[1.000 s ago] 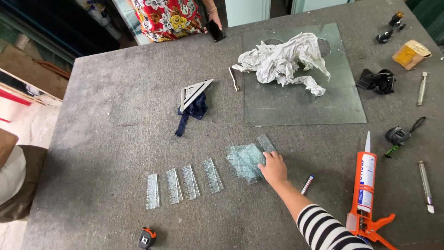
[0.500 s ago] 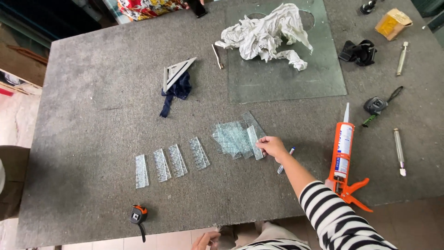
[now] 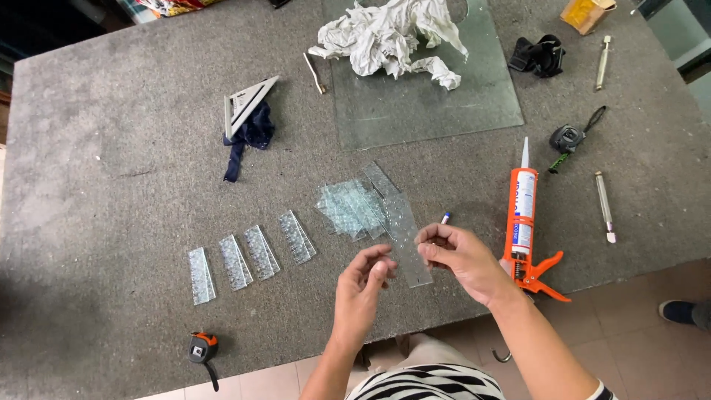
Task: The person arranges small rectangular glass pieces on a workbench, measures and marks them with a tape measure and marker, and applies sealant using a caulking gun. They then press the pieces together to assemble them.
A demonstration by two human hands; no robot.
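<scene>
Glass strip [image 3: 406, 237]: clear, patterned, narrow; right hand [image 3: 461, 255] grip pinches it; left hand [image 3: 361, 287] grip loose, empty.

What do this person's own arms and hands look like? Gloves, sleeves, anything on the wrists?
Both hands are bare: no gloves, and no rings or watch that I can make out on the left hand or the right hand. The forearms are uncovered too. A black-and-white striped garment shows at the bottom edge, and a bit of striped sleeve sits high on the right arm.
</scene>
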